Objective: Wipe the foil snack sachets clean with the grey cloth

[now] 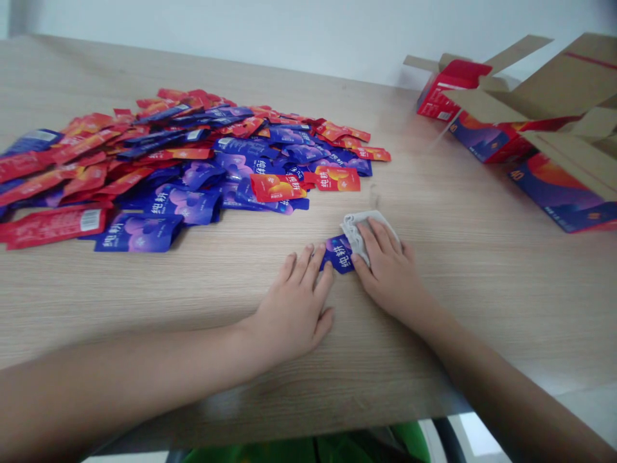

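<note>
On the table in front of me lies a small blue sachet (339, 254) with white characters. My left hand (295, 302) lies flat with its fingers spread, and its fingertips press the sachet's left end. A folded grey-white cloth (357, 230) covers the sachet's right part. My right hand (388, 263) is laid over this cloth, holding it with the thumb along its near edge and the other fingers on top. Whatever part of the sachet is under the cloth is hidden.
A wide pile of red and blue sachets (193, 154) spreads over the table's left and back. Several opened cardboard boxes (549, 186) with raised flaps stand at the right. Behind the table (168, 289) is a pale wall (289, 38). Something green (289, 450) shows below the near edge.
</note>
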### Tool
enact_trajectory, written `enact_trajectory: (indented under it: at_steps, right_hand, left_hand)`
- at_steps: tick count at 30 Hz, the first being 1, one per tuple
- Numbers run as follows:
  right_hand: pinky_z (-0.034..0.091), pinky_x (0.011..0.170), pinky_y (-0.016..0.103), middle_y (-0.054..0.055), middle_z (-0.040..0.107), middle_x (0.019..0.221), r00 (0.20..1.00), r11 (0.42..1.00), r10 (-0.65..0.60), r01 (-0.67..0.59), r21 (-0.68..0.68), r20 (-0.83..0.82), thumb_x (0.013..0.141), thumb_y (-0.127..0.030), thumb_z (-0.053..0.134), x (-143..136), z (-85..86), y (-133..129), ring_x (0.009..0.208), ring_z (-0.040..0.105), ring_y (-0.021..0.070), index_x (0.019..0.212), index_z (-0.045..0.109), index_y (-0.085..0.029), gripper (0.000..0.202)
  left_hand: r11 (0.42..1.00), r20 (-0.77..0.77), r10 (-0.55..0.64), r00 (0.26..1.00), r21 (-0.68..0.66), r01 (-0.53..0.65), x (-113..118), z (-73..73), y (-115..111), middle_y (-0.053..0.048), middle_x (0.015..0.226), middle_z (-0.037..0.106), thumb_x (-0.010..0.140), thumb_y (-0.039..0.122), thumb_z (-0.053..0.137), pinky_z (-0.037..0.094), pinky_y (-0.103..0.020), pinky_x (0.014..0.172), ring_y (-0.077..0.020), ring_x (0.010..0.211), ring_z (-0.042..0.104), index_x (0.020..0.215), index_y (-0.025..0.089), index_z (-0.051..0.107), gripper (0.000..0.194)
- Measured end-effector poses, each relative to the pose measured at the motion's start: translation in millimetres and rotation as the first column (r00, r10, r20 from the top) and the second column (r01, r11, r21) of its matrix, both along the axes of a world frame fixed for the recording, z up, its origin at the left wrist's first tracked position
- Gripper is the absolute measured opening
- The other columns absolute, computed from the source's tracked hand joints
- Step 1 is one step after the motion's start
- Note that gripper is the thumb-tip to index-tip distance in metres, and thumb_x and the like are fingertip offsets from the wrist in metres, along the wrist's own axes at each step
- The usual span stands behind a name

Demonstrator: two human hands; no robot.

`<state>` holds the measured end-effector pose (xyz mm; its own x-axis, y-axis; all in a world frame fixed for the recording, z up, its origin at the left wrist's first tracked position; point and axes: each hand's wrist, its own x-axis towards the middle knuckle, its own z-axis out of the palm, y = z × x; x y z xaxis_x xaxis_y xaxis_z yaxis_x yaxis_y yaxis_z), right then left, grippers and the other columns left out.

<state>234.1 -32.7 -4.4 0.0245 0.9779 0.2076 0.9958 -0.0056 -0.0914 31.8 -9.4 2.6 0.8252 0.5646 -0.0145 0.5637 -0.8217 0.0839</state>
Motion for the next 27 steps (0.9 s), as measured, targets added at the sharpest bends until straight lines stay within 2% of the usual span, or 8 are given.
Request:
enact_trajectory:
  at_steps: [3,9,11,16,18,22,24,27]
  right_hand:
    - [0.028,0.105,0.057,0.019,0.035,0.153,0.999,0.999,-0.04,0.04,0.024,0.016,0.097,-0.039,0.032,-0.9,-2.5,0.2,0.141,0.03,0.0324,0.147,0.033,-0.015,0.056]
    - [0.024,0.11,0.052,0.014,0.031,0.157,0.981,0.981,0.188,-0.186,-0.052,0.04,0.097,-0.038,0.032,-20.7,5.6,-6.9,0.143,0.027,0.0275,0.146,0.036,-0.017,0.054]
    - [0.026,0.11,0.052,0.012,0.032,0.157,0.987,0.986,0.157,-0.156,-0.053,0.026,0.097,-0.039,0.033,-13.9,6.9,-4.9,0.143,0.028,0.0266,0.147,0.035,-0.019,0.054]
    - [0.03,0.106,0.055,0.016,0.035,0.154,0.999,0.999,-0.039,0.04,-0.02,0.008,0.097,-0.039,0.031,3.6,3.0,2.3,0.141,0.031,0.0296,0.145,0.036,-0.015,0.054]
    - [0.029,0.105,0.056,0.017,0.035,0.154,0.999,1.0,-0.027,0.027,-0.01,0.021,0.097,-0.039,0.032,-2.0,2.0,0.9,0.142,0.03,0.031,0.145,0.037,-0.013,0.055]
    - [0.025,0.109,0.054,0.015,0.033,0.156,0.986,0.986,0.165,-0.163,-0.043,0.028,0.096,-0.037,0.035,-19.7,5.2,-6.0,0.143,0.028,0.0288,0.145,0.037,-0.016,0.054]
    - [0.024,0.11,0.052,0.012,0.033,0.157,0.976,0.974,0.218,-0.217,-0.063,0.014,0.096,-0.038,0.037,-19.4,7.1,-6.6,0.143,0.027,0.0264,0.146,0.036,-0.019,0.054]
    - [0.028,0.108,0.052,0.01,0.034,0.156,0.993,0.991,0.122,-0.121,-0.054,0.001,0.096,-0.04,0.036,-6.6,6.9,-1.9,0.142,0.03,0.0262,0.146,0.035,-0.02,0.054]
  left_hand:
    - [1.0,0.003,0.0,1.0,0.0,0.0,-0.1,-0.4,0.2,-0.026,0.156,0.023,0.094,0.046,0.038,0.022,-0.056,0.114,-0.041,0.145,0.02,0.147,0.003,0.033,0.068]
    - [1.0,0.016,-0.005,1.0,-0.016,0.006,0.1,-0.4,0.4,-0.026,0.156,0.024,0.094,0.045,0.039,0.02,-0.056,0.114,-0.0413,0.145,0.019,0.143,0.004,0.04,0.064]
    - [1.0,0.011,-0.003,1.0,-0.014,0.003,0.0,-0.2,0.3,-0.026,0.156,0.023,0.094,0.045,0.039,0.02,-0.056,0.115,-0.0407,0.146,0.019,0.145,0.004,0.038,0.065]
    - [1.0,0.004,-0.004,1.0,-0.007,0.004,-0.1,0.6,0.4,-0.026,0.156,0.023,0.094,0.045,0.038,0.021,-0.056,0.115,-0.0407,0.146,0.019,0.147,0.003,0.034,0.067]
    - [1.0,0.01,-0.005,1.0,-0.01,0.005,0.1,0.7,0.3,-0.026,0.156,0.022,0.095,0.045,0.038,0.021,-0.056,0.114,-0.0412,0.145,0.019,0.147,0.003,0.035,0.067]
    - [1.0,0.023,-0.01,1.0,-0.016,0.01,1.0,0.2,0.1,-0.027,0.155,0.024,0.095,0.044,0.039,0.021,-0.057,0.114,-0.0418,0.145,0.019,0.144,0.003,0.039,0.064]
    - [1.0,0.018,-0.009,1.0,-0.022,0.01,1.1,0.1,0.3,-0.027,0.155,0.025,0.095,0.044,0.038,0.02,-0.057,0.114,-0.0419,0.145,0.018,0.143,0.003,0.04,0.064]
    - [1.0,0.007,-0.007,1.0,-0.024,0.007,0.7,0.5,0.9,-0.027,0.156,0.022,0.095,0.045,0.037,0.02,-0.057,0.114,-0.0417,0.146,0.017,0.146,0.003,0.035,0.066]
